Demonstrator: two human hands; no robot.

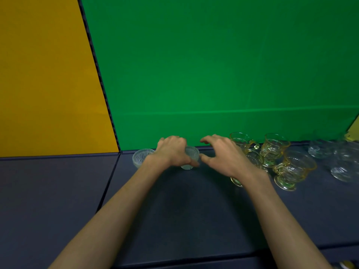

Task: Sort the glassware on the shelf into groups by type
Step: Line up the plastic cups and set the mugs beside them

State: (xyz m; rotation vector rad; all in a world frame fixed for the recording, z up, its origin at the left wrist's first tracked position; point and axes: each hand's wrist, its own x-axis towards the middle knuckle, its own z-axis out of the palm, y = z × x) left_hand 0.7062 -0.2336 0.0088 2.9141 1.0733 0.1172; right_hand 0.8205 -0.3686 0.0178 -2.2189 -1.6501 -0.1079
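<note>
Two frosted ribbed glass bowls stand at the back of the dark shelf [174,210]. My left hand [172,152] covers and grips the right bowl [191,158]; the left bowl [140,157] stands free just beside my wrist. My right hand [221,154] hovers spread a short way right of the gripped bowl and holds nothing. Behind and right of it stand several yellow-green footed cups with handles [272,150], one partly hidden by my right wrist. Further right is a cluster of clear glass dishes [342,167].
A green wall [213,74] rises right behind the shelf, with a yellow panel [42,74] at the left. A seam in the shelf surface runs diagonally at the left. A bare stretch of dark shelf lies in front of my hands.
</note>
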